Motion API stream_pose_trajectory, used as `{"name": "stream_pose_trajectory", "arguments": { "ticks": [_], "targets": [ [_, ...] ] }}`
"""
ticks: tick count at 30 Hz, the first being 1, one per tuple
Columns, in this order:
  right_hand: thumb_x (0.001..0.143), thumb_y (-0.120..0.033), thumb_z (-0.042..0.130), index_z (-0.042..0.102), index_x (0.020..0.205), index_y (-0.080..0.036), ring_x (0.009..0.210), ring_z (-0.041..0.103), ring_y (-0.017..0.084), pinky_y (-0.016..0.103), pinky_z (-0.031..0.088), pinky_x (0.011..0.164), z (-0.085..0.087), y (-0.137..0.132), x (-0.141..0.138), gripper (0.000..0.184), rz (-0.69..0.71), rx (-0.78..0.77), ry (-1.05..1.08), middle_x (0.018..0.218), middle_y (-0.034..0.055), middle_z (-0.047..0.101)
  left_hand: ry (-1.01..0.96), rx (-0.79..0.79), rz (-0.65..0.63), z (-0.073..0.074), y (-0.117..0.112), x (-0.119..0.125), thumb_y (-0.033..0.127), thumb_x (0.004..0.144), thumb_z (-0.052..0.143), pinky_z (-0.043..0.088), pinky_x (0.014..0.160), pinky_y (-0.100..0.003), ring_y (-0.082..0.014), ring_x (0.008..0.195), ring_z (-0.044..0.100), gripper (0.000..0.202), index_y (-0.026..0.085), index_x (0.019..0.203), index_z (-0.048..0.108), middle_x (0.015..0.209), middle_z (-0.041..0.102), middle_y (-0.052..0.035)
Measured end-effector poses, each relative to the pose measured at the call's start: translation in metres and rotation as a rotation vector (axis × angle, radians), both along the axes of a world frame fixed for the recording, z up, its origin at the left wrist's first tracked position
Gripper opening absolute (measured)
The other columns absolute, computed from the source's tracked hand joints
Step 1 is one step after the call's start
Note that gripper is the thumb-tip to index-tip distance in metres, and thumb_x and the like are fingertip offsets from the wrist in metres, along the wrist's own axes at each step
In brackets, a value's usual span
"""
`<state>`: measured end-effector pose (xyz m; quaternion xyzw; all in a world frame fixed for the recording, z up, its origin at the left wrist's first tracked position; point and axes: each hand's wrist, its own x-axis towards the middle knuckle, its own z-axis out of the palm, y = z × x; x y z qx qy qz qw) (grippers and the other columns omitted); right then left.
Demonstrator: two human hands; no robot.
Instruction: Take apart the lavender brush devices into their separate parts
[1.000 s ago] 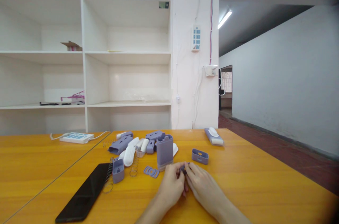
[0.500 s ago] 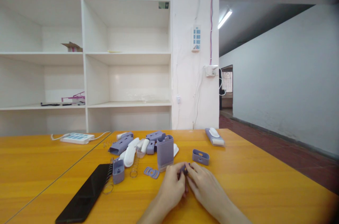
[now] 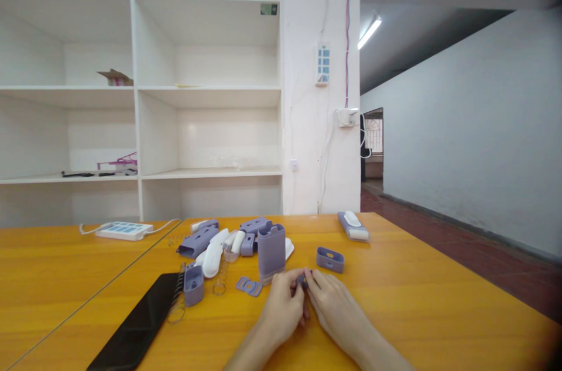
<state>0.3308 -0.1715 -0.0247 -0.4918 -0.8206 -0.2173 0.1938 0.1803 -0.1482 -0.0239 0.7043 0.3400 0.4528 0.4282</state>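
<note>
My left hand [image 3: 283,306] and my right hand [image 3: 336,306] rest together on the orange table [image 3: 439,301], fingers pinched round a small purple part [image 3: 302,280] between the fingertips. Just beyond the left hand stands an upright purple housing [image 3: 271,251]. A flat purple ring plate [image 3: 249,286] lies to its left. A low purple cap [image 3: 330,259] sits just beyond the right hand.
A heap of purple and white plastic parts [image 3: 215,242] and wire springs [image 3: 220,277] lies at the table's middle. A black phone [image 3: 136,321] lies near left, a white power strip [image 3: 119,230] far left, a purple-and-white unit [image 3: 353,225] far right. White shelves [image 3: 136,90] stand behind.
Both hands stay pinched together on the small part, with only slight finger shifts. The view has drifted a little to the right.
</note>
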Motion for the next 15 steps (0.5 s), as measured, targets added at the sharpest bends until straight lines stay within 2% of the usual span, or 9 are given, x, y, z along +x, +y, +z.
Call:
{"name": "stream_pose_trajectory", "arguments": {
  "ticks": [5, 15],
  "targets": [
    [0.084, 0.004, 0.049, 0.059, 0.134, -0.001, 0.099, 0.071, 0.029, 0.040, 0.060, 0.091, -0.0050, 0.0028, 0.0013, 0.051, 0.067, 0.017, -0.025, 0.113, 0.0179, 0.072, -0.001, -0.005, 0.002, 0.0009, -0.0006, -0.0010, 0.031, 0.090, 0.047, 0.046, 0.037, -0.020, -0.0120, 0.038, 0.055, 0.035, 0.010, 0.107, 0.070, 0.052, 0.058, 0.0027],
    [0.086, 0.004, 0.048, 0.057, 0.134, -0.003, 0.099, 0.070, 0.029, 0.043, 0.060, 0.092, 0.0016, -0.0046, 0.0005, 0.050, 0.142, -0.005, 0.025, 0.114, 0.0177, 0.071, 0.085, 0.018, 0.048, 0.0045, -0.0018, -0.0062, 0.030, 0.089, 0.048, 0.045, 0.037, -0.022, -0.0150, 0.039, 0.058, 0.034, 0.013, 0.105, 0.072, 0.051, 0.060, 0.0024]
  ]
}}
